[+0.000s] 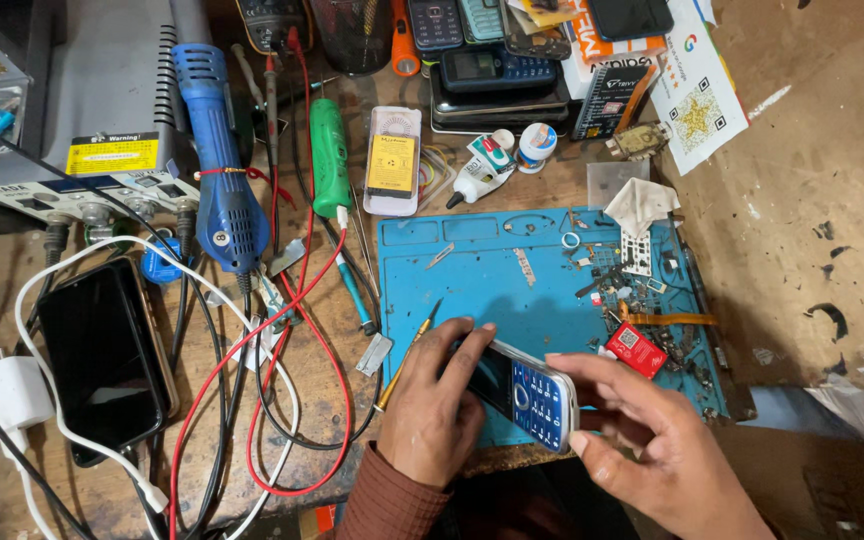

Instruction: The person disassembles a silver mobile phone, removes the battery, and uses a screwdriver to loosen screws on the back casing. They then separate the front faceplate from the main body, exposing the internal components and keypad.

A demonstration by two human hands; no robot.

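Head view
Left hand: the left hand curls over the screen end of a keypad phone, fingers bent and pressed on its top edge and face, gripping it.
Right hand: the right hand holds the keypad end of the same phone, thumb along the lower edge and fingers spread loosely behind it.
Phone: white-edged with blue keys, it lies tilted across the near edge of the blue work mat, lifted slightly between both hands.
Beside the left hand: a yellow-handled screwdriver lies slanted just left of the knuckles, half on the mat.
On the mat: small loose phone parts are scattered at the right side, with a red battery near the right hand's fingertips and a white crumpled tissue at the far corner.
Left of the mat: a green soldering iron, a blue hot-air handle, red and white cables, and a dark smartphone lying face up.
Far edge: a stack of old phones and a white glue bottle.
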